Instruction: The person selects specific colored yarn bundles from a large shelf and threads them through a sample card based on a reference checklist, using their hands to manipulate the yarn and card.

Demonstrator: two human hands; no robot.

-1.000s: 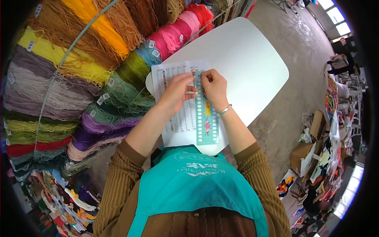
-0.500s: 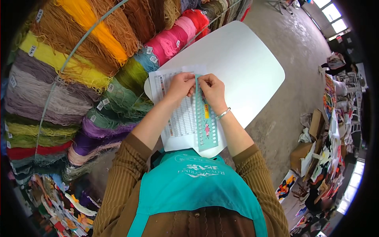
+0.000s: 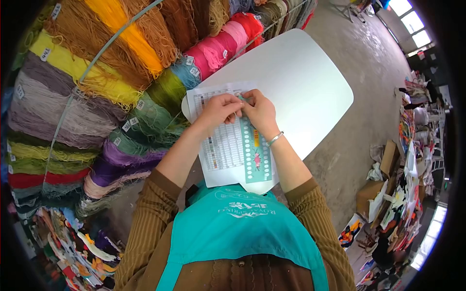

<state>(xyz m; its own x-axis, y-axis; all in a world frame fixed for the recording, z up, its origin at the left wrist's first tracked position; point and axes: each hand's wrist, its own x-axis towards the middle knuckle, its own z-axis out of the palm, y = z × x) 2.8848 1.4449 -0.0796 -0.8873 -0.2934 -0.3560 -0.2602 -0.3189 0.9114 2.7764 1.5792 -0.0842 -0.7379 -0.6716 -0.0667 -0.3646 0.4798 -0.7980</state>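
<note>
A long green card (image 3: 257, 167) with rows of round holes along its sides, a pink flower and a yellow label lies over a printed chart sheet (image 3: 225, 150). Both rest on a white tabletop (image 3: 310, 87). At the card's upper end my left hand (image 3: 221, 111) is closed, thumb and forefinger pinched. My right hand (image 3: 260, 112), a bracelet on its wrist, is pinched too and covers the card's upper right part. The fingertips of both hands meet there. Whatever is between them is too small or hidden to make out.
Skeins of coloured yarn (image 3: 53, 106) with numbered tags are stacked on a rack at left, close to the table. A cardboard box (image 3: 371, 194) and heaps of cloth and yarn stand on the floor at right. A teal apron (image 3: 242, 223) covers my front.
My left hand has turned so its fingers reach across to the right fingertips over the card's top end. The view has shifted slightly; card and sheet stay on the table.
</note>
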